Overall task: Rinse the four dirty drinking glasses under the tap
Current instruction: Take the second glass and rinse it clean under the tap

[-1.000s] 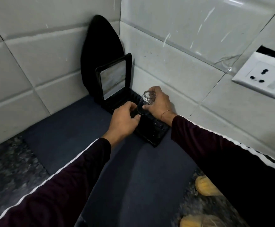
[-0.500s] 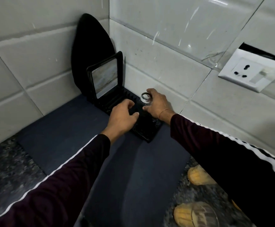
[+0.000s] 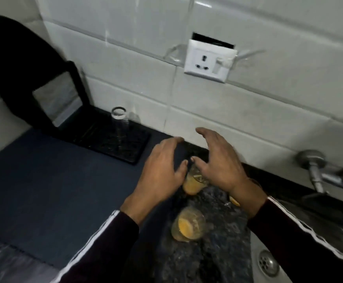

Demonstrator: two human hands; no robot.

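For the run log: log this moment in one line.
clean glass upturned on black rack | left hand, right hand open over dirty glass

Glossy white wall tiles (image 3: 248, 111), speckled stone counter (image 3: 213, 260), matt dark mat (image 3: 44, 190), shiny metal tap (image 3: 317, 176).

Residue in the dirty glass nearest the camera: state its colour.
Yellow-orange residue, clearest in the head view.

A third orange-stained glass (image 3: 234, 201) is almost wholly hidden behind the right wrist. The tap (image 3: 329, 176) is blurred and cut off by the right edge; the sink (image 3: 266, 262) is cut off below.
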